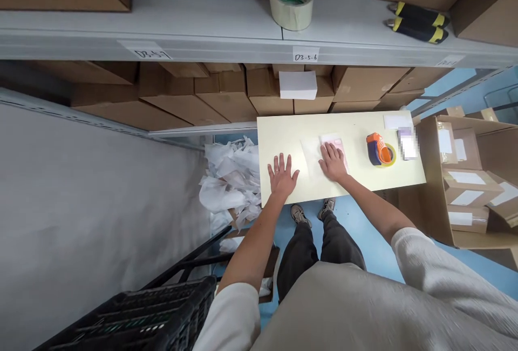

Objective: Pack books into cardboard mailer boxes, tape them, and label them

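My left hand [282, 179] lies flat on the pale tabletop [279, 135], fingers spread, with nothing under it that I can make out. A ring shows on one finger. To its right, my right hand [333, 163] rests with fingers stretched out on a small flat packet [340, 146], whitish with a pink part. The hand covers much of the packet. A thin translucent sheet or bag [311, 157] spreads out from the packet's left side. Further right stands an orange and dark blue tape dispenser [376, 148], beside a roll of yellowish tape [390, 155].
White slips [397, 121] lie at the table's right end. Beyond stands an open carton [435, 189] holding smaller boxes. Crumpled white plastic [229, 178] heaps at the left. Above, a shelf [210, 16] carries a tape roll [291, 8] and yellow-black cutters [418, 21]. A black crate [162, 313] stands lower left.
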`<state>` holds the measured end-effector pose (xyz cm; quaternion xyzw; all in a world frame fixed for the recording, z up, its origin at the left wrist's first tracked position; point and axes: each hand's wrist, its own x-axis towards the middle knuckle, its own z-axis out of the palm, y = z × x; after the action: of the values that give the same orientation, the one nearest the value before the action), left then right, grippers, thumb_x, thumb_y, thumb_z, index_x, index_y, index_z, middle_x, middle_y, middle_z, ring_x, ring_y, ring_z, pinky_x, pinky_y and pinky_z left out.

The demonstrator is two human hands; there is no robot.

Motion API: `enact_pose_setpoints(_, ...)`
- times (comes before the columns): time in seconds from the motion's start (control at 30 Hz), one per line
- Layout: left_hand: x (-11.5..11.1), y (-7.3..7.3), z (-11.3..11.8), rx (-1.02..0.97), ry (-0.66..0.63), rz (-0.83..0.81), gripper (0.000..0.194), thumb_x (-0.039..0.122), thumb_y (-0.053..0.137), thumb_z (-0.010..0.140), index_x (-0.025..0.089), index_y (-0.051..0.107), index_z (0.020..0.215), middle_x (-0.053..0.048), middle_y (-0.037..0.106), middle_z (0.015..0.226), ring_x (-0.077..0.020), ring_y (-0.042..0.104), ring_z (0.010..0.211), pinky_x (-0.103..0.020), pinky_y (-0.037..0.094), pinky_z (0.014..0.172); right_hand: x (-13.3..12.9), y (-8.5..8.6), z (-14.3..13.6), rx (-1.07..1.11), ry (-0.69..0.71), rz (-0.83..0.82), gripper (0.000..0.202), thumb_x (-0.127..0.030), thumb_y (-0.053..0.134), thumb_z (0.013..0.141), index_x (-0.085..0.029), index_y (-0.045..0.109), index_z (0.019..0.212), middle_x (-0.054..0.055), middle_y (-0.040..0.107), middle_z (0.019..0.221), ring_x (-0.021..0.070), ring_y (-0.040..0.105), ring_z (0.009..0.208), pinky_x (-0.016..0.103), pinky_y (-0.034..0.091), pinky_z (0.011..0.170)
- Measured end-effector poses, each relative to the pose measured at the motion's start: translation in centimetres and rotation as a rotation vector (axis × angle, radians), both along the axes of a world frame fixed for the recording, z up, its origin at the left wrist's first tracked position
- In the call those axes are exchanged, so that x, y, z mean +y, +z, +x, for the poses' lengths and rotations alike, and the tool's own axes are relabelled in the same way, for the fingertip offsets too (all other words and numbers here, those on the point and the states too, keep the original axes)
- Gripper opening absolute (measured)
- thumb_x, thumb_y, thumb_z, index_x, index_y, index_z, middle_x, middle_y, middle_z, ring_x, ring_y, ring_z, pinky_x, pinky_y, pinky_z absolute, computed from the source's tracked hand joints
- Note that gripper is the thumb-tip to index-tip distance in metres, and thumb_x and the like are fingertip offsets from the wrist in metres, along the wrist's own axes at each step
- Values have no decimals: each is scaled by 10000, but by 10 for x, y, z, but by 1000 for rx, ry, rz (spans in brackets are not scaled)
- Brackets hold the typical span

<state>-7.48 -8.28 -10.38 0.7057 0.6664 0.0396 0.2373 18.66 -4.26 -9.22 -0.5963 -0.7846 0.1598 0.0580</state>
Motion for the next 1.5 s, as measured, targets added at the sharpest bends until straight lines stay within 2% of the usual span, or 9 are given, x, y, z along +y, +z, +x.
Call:
enact_pose_setpoints(0.23,-19,1,-2,21,257,8,788,441,336,1110,80,121,1777,-188,104,1857,-351,40,1729,-613,32,1387,9,12,6,44,6,-41,593,-318,346,1102,-163,472,1661,180,392,1763,343,292,1644,585,245,1294)
enact_pose_setpoints(0.4,-13,9,5,0,350,-13,682,179,393,1032,61,349,1703,-220,225,1827,-375,147,1713,-630,135,1381,12,14,21,77,-77,16,466,-210,423,1030,-161,694,1406,210,478,1683,373,400,1547,589,358,1212)
enact_pose_setpoints(0.53,1,14,30,-202,203,93,679,121,455,972,126,447,1650,-201,381,1762,-357,285,1673,-617,288,1354,11,10,34,147,-261,27,480,-191,451,973,-173,687,1391,217,517,1616,382,479,1449,603,437,1145)
enact_pose_setpoints(0.6,7,17,53,-314,94,142,649,130,460,980,189,483,1626,-165,474,1708,-338,387,1624,-593,381,1317,11,8,40,193,-316,-2,494,-201,453,960,-179,676,1400,208,511,1614,382,491,1437,604,462,1134)
enact_pose_setpoints(0.73,20,21,106,-438,-65,146,601,100,446,980,201,541,1564,-152,611,1574,-312,541,1501,-540,459,1266,10,5,50,232,-378,-63,514,-225,466,945,-183,651,1422,197,497,1616,382,493,1443,610,477,1151)
enact_pose_setpoints(0.9,31,20,143,-424,-80,90,573,91,477,971,174,568,1531,-171,649,1516,-343,602,1420,-540,486,1216,11,-3,59,316,-423,-57,533,-227,470,925,-184,620,1434,197,556,1541,377,528,1403,625,486,1162)
enact_pose_setpoints(1.13,28,9,145,-436,-55,66,583,107,519,961,171,554,1540,-182,642,1528,-362,610,1392,-544,503,1171,19,-7,61,527,-498,-18,533,-241,513,904,-161,593,1425,201,613,1428,311,656,1153,529,556,1110)
enact_pose_setpoints(1.3,31,10,147,-504,23,59,441,213,548,1013,193,623,1447,-168,652,1511,-341,603,1412,-528,476,1211,22,12,58,591,-543,30,450,-275,518,937,-177,614,1365,187,649,1399,265,683,1014,495,564,1073)
enact_pose_setpoints(1.5,33,21,139,-653,160,33,272,211,572,996,227,716,1226,-140,678,1427,-296,645,1355,-478,512,1189,27,39,40,735,-539,35,346,-337,517,967,-218,644,1267,143,711,1327,236,688,988,438,590,994)
